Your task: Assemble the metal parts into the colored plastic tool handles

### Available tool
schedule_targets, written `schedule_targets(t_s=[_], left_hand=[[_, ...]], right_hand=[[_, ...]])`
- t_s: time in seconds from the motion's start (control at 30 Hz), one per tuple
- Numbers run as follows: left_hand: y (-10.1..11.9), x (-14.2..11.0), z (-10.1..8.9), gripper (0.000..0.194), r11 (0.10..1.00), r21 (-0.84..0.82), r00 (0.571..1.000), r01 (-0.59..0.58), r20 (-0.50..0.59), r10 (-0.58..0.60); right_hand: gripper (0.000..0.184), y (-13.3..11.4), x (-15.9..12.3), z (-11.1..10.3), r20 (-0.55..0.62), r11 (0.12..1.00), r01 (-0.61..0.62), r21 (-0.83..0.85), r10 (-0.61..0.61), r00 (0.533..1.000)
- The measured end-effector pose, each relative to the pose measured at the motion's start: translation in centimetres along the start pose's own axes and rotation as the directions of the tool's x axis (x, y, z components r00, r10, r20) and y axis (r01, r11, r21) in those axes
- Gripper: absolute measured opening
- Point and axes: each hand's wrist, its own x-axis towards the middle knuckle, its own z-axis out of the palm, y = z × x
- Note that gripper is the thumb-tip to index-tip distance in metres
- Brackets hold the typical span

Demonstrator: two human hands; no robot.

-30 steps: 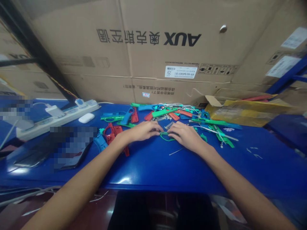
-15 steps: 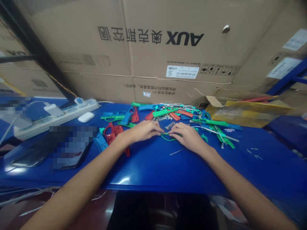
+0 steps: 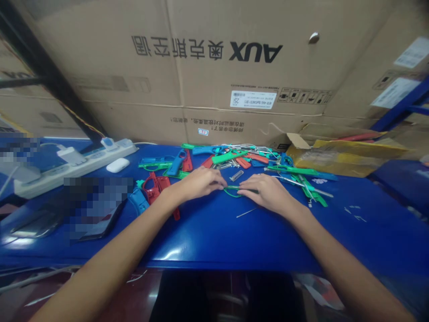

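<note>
The blue surface point(image 3: 208, 232) offers room between both hands and its near edge; upright cardboard point(image 3: 201, 89) bounds the far side. The left hand point(image 3: 212, 181) and right hand point(image 3: 256, 187), fingers nearly closed, pinch opposite ends of one green looped part point(image 3: 230, 192), low over the surface's middle. One thin rod point(image 3: 246, 213), one white case point(image 3: 117, 165) and one power strip point(image 3: 80, 166) are visible.

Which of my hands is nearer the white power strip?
Left. Your left hand is right of the power strip; your right hand is farther off on that side.
</note>
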Motion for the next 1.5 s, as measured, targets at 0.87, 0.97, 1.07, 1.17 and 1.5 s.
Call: schedule_targets(t_s=[0.87, 0.97, 1.07, 1.17, 1.5], left_hand=[[0.2, 0.1, 0.8, 0.017, 0.997, -0.059, 0.998, -0.058, 0.015, 0.059], [0.3, 0.1, 0.9, 0.017, 0.997, -0.056, 0.998, -0.061, 0.011, 0.062], [0.3, 0.1, 0.9, 0.017, 0.996, -0.056, 0.998, -0.066, -0.003, 0.065], [0.3, 0.0, 0.9, 0.015, 0.997, -0.07, 0.999, -0.04, -0.016, 0.038], [0.7, 0.1, 0.7, 0.014, 0.998, -0.05, 0.999, -0.032, 0.0, 0.032]], right_hand=[[0.016, -2.4, 1.6, 0.4, 0.087, 0.915, 0.011, -0.403, 0.027, 0.996], [0.016, -2.1, 1.4, 0.5, 0.073, 0.91, 0.053, -0.412, -0.025, 0.997], [0.017, -1.8, 1.3, 0.7, 0.079, 0.886, 0.12, -0.447, -0.095, 0.992], [0.017, -1.5, 1.1, 1.0, 0.058, 0.864, 0.153, -0.479, -0.143, 0.988], [0.019, -0.9, 1.0, 1.3, -0.076, 0.905, 0.123, -0.407, -0.167, 0.983]])
